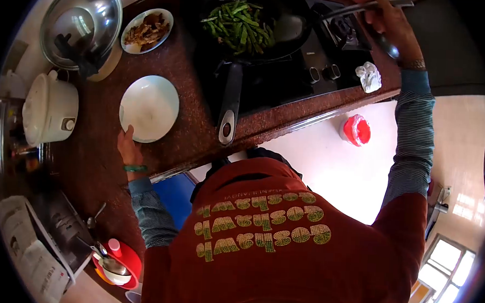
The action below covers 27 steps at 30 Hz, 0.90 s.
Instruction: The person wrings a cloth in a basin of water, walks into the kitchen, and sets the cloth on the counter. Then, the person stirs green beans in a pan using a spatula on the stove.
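Note:
My left hand (130, 148) grips the near-left edge of a white plate (149, 107) on the counter, thumb over the rim. Nothing but a few faint marks shows on the plate. At the upper right, my right hand (391, 25) is closed around the metal handle of a spatula (346, 12), whose blade rests inside a black wok. A shiny rounded metal piece (389, 48) shows below that hand; I cannot tell what it belongs to. Cooked green beans (241, 27) lie in the wok (279, 50), its long handle pointing toward me.
A plate of browned food (146, 31) stands beside the stove (289, 80). Left of it are a large glass lid (81, 22) and a white cooker (52, 109). Crumpled white paper (369, 77) sits at the counter edge, with a red bin (357, 130) on the floor below.

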### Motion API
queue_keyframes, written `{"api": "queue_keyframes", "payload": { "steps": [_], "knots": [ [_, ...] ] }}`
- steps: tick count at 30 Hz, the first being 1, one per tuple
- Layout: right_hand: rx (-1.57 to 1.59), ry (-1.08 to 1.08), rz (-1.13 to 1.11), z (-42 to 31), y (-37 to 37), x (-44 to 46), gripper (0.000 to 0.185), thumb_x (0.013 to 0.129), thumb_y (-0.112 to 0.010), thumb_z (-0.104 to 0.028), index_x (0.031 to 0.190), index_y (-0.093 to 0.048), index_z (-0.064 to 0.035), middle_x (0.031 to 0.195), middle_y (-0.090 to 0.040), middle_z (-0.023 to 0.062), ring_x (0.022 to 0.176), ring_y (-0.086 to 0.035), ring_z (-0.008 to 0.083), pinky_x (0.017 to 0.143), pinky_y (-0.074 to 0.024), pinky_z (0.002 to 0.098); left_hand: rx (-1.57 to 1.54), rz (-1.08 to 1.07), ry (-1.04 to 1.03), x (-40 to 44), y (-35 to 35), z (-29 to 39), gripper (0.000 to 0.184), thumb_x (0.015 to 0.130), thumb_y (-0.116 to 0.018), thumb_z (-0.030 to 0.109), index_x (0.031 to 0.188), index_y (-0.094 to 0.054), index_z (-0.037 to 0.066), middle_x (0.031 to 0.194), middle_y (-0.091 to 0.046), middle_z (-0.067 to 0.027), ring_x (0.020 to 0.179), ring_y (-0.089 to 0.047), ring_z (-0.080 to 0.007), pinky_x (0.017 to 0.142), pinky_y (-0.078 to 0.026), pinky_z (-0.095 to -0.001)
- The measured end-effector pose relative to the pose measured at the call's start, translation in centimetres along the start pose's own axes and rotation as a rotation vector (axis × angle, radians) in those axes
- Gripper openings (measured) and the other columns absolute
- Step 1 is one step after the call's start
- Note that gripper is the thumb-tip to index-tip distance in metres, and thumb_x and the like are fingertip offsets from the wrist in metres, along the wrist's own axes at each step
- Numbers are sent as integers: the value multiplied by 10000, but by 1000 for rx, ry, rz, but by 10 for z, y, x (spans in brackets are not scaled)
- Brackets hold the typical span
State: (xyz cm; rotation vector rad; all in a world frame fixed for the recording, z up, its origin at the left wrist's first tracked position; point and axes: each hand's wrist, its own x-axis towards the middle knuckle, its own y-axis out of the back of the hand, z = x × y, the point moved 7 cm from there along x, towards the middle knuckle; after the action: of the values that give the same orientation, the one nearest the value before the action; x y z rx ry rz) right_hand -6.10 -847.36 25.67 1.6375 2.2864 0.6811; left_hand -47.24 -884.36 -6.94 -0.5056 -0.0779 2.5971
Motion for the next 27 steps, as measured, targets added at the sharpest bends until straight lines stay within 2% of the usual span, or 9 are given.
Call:
{"api": "queue_keyframes", "payload": {
  "steps": [4,6,8,9,13,17,18,20,27],
  "knots": [
    [75,254,-179,40,63,32,465,908,-406,-448,1046,-598,-47,582,-439,-38,472,-281,29,456,-240,167,104,103,31,-3,27,-22,434,825,-594,216,1170,-460,-10,1007,-561,-86,792,-548,-199,605,-452,-314],
    [90,201,-173,48,64,29,481,902,-399,-467,1010,-611,-50,572,-391,-51,476,-273,31,456,-236,168,161,126,47,-5,38,-39,445,820,-601,220,1175,-451,-2,987,-561,-79,753,-544,-189,562,-440,-293],
    [100,317,-304,59,50,21,523,859,-461,-512,1126,-557,-73,676,-524,-11,566,-390,47,530,-352,199,24,88,67,-19,30,-49,429,815,-610,231,1157,-458,23,941,-557,-66,693,-519,-156,510,-411,-267],
    [214,146,-175,76,42,20,482,875,-416,-504,1047,-608,-97,652,-520,-21,551,-395,42,494,-347,195,24,97,65,-25,25,-50,429,815,-610,231,1157,-458,23,941,-557,-66,693,-519,-156,510,-411,-267],
    [236,190,-120,66,12,13,389,890,-409,-372,912,-652,-70,614,-592,57,498,-495,74,476,-388,202,72,349,-74,-46,22,-39,355,818,-604,237,1092,-484,44,891,-549,-45,650,-493,-125,492,-394,-248],
    [213,276,-59,17,8,-6,367,918,-380,-308,955,-645,-58,615,-534,11,525,-415,67,495,-329,198,47,485,-187,-56,24,-30,283,823,-593,225,1038,-501,65,843,-551,-29,649,-495,-114,497,-403,-231],
    [211,269,-55,4,2,-12,367,918,-380,-308,955,-645,-58,615,-534,11,525,-415,67,495,-329,198,51,479,-183,-58,21,-32,283,823,-593,225,1038,-501,65,843,-551,-29,649,-495,-114,497,-403,-231],
    [30,632,20,-47,-10,-37,440,910,-402,-363,803,-616,6,516,-520,40,393,-459,70,376,-351,172,55,499,-211,-62,21,-33,242,821,-589,209,1004,-513,70,815,-554,-24,643,-498,-109,496,-412,-226],
    [75,456,15,-43,-33,-33,409,900,-397,-308,822,-612,30,543,-559,68,407,-500,100,398,-403,187,57,412,-236,-49,16,-31,198,820,-580,170,981,-531,64,809,-560,-15,636,-506,-99,494,-412,-217]
  ]
}}
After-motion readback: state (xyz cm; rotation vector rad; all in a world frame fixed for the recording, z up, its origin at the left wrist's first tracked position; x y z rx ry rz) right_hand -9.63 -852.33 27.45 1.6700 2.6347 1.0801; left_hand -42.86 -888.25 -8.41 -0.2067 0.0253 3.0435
